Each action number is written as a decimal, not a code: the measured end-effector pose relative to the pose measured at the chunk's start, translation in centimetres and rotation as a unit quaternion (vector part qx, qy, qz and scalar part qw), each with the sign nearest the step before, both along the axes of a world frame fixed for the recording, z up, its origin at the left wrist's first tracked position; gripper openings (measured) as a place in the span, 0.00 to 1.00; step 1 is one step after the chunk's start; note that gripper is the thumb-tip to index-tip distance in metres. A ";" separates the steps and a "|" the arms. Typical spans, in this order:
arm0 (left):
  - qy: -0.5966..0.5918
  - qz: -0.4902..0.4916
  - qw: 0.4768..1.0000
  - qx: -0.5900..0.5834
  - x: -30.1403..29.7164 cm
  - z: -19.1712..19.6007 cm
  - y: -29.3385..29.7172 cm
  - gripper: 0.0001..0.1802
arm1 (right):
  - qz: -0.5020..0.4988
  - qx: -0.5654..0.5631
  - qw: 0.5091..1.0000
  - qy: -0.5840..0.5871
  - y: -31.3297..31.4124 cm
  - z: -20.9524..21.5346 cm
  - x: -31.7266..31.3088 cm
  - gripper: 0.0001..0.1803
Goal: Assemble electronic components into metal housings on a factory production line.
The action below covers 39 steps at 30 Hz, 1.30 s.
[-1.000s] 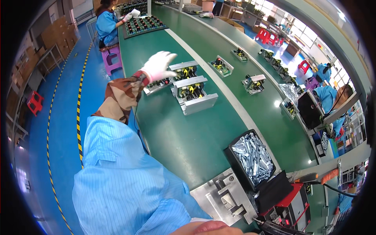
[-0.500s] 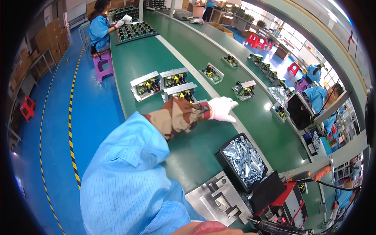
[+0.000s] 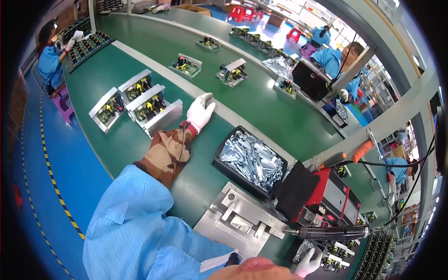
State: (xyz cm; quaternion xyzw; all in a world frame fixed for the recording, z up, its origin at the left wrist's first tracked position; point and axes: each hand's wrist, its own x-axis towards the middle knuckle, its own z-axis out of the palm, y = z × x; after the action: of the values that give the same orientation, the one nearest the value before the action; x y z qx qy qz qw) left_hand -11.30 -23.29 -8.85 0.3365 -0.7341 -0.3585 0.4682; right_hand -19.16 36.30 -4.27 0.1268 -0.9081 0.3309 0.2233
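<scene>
My left hand [image 3: 200,112], in a white glove with grey fingertips, hovers over the green bench beside the pale strip. Its fingers are curled in, and what they hold, if anything, is hidden. Close to its wrist stands a silver metal plate [image 3: 164,117], beside circuit boards with metal plates [image 3: 151,106]. Low in the view my right hand [image 3: 309,262], also gloved, has its curled fingers at a small tray of screws [image 3: 304,250]; anything in its grip is hidden. A black electric screwdriver [image 3: 333,232] lies between that hand and a flat metal fixture [image 3: 252,243].
A black bin [image 3: 218,161] of shiny metal pieces sits behind the fixture. Right of it are a black cloth [image 3: 295,191] and a red-and-black box [image 3: 333,198]. More boards [image 3: 185,66] lie across the strip. Co-workers [image 3: 50,65] sit at the far left and across the line.
My view has turned right, so the bench things sit further left. My left hand has drawn back nearer, its spread fingers now curled. My right hand has come into view.
</scene>
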 end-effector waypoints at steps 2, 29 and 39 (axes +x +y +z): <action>0.021 -0.005 0.999 -0.047 -2.6 0.2 -0.6 0.22 | -0.021 -0.009 1.000 -0.013 -0.2 0.4 1.2 0.12; -0.209 0.138 0.965 -0.083 -14.8 0.1 -7.2 0.61 | -0.001 -0.007 0.996 -0.094 1.8 0.0 -0.5 0.21; -0.265 0.167 0.941 -0.130 -16.8 -0.4 -6.6 0.64 | -0.053 0.016 0.997 -0.059 -3.0 3.1 1.8 0.22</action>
State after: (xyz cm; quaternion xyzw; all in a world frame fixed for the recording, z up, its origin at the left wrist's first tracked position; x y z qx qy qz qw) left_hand -28.10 -29.86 -9.26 0.4740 -0.8049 -0.0744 0.3492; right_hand -17.36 33.28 -1.19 0.0620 -0.9304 0.3108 0.1843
